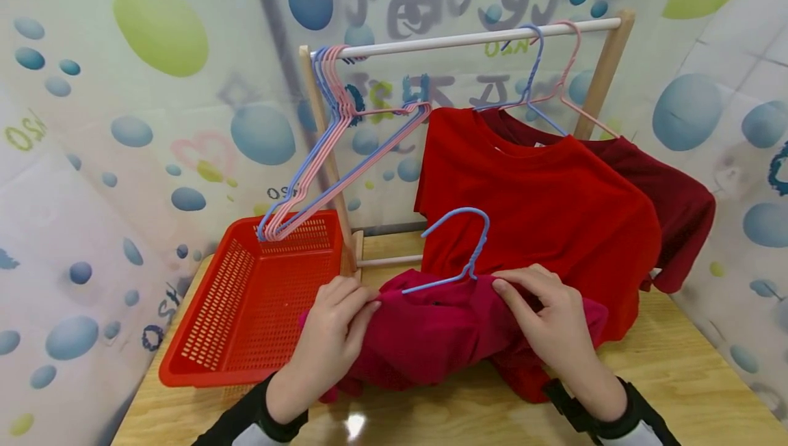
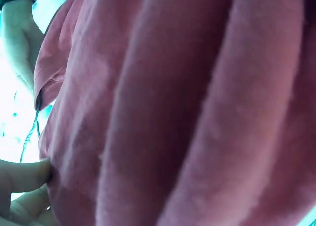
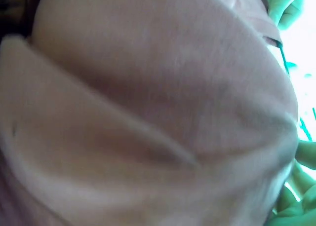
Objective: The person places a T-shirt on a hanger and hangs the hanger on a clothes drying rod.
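Observation:
A magenta shirt (image 1: 425,336) hangs bunched between my two hands above the table. At its left shoulder, my left hand (image 1: 335,326) pinches the cloth between thumb and fingers. My right hand (image 1: 548,309) pinches the other shoulder the same way. Out of the neck opening rises a blue hanger (image 1: 482,241), its hook pointing left; most of its arms are hidden inside the cloth. Folds of the shirt (image 2: 163,107) fill the left wrist view, and the left thumb (image 2: 29,175) presses on its edge. The right wrist view is mostly cloth too.
Behind the shirt stands a rack with a white rail (image 1: 443,42). Several blue and pink hangers (image 1: 326,159) hang at its left end. A red shirt (image 1: 535,206) and a dark red shirt (image 1: 671,193) hang at the right. A red basket (image 1: 203,323) sits on the wooden table (image 1: 695,377).

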Motion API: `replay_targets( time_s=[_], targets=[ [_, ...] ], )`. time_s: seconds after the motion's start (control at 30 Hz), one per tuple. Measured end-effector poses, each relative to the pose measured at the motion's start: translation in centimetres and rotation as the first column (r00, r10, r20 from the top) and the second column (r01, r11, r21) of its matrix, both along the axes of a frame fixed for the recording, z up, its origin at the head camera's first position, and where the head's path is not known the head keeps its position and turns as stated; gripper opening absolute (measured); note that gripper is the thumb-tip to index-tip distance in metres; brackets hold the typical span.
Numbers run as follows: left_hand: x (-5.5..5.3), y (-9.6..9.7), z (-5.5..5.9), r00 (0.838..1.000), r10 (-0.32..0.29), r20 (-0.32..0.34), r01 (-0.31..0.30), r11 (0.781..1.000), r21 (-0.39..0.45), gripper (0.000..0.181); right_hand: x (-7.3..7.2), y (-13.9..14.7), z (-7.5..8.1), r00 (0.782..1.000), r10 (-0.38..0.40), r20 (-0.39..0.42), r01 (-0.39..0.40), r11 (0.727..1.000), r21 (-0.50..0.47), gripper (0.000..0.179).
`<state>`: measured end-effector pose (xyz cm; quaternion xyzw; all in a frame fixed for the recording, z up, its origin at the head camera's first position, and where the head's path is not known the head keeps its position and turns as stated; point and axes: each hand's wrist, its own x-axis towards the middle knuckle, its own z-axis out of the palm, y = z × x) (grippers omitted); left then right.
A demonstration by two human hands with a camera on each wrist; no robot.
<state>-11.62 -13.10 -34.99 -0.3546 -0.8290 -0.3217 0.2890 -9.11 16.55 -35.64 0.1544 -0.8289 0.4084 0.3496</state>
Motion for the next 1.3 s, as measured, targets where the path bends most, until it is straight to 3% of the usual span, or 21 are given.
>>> replay_targets(
  time_s=[0.4,0.6,0.7,0.8,0.9,1.1,1.17,1.3],
  targets=[
    [-0.2,-1.3,-0.6,0.997,0.025,0.076,-0.032,0.995,0.093,0.010,-0.1,2.3,-0.7,0.984,-0.157,-0.083,0.167,0.978,0.125,0.015],
    [-0.3,-1.9,-0.6,0.992,0.034,0.123,-0.050,0.991,0.126,0.010,-0.4,4.2,-1.6,0.967,-0.212,-0.143,0.230,0.966,0.119,0.014],
    [-0.4,-2.3,-0.5,0.989,0.045,0.144,-0.065,0.989,0.134,0.010,-0.3,5.1,-1.9,0.964,-0.229,-0.132,0.242,0.966,0.088,0.012],
    [-0.4,-2.5,-0.4,0.984,0.060,0.168,-0.083,0.987,0.134,0.010,0.0,6.1,-2.4,0.970,-0.232,-0.075,0.235,0.971,0.032,0.011],
    [-0.5,-2.8,-0.2,0.979,0.072,0.189,-0.099,0.986,0.136,0.010,0.6,7.1,-2.9,0.970,-0.238,0.038,0.238,0.971,0.007,0.014],
    [-0.9,-3.5,-0.1,0.970,0.098,0.223,-0.134,0.979,0.155,0.009,1.6,9.4,-3.8,0.939,-0.181,0.292,0.186,0.982,0.011,0.022],
    [-1.1,-3.7,-0.2,0.968,0.100,0.231,-0.139,0.977,0.160,0.009,1.8,9.7,-3.9,0.936,-0.162,0.312,0.172,0.985,-0.003,0.017],
    [-1.3,-3.8,-0.3,0.964,0.098,0.246,-0.142,0.976,0.164,0.008,2.0,9.8,-3.4,0.952,-0.175,0.250,0.198,0.977,-0.072,0.008]
  ],
)
